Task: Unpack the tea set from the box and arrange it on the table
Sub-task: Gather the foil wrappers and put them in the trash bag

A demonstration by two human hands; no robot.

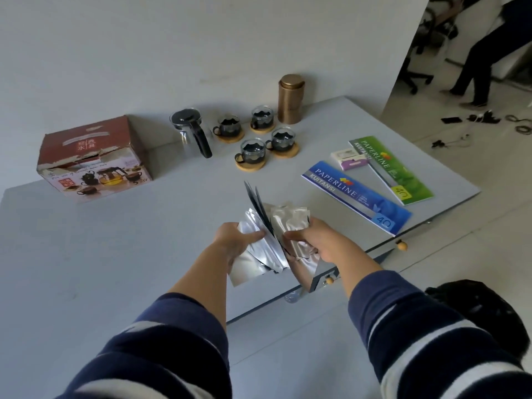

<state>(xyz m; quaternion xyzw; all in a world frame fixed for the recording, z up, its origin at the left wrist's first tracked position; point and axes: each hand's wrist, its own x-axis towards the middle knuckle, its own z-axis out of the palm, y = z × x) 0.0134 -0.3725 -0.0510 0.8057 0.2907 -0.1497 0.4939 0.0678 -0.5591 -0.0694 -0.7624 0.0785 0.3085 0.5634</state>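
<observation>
The table (115,254) carries the box (92,159) at the far left; the tea set is already laid out at the far middle: the teapot (191,131), then four cups (254,133) on round coasters, with a tin (290,99) behind them. Foil packets (270,231) are held fanned above the near middle of the table. The left hand (234,240) is curled round one bunch, and the right hand (313,240) grips another. The fan is best squared into one stack before being set down. Bare table lies just ahead and to the left. Two booklets (357,194) lie to the right, near the table edge; an open drawer (325,275) stands below the hands.
</observation>
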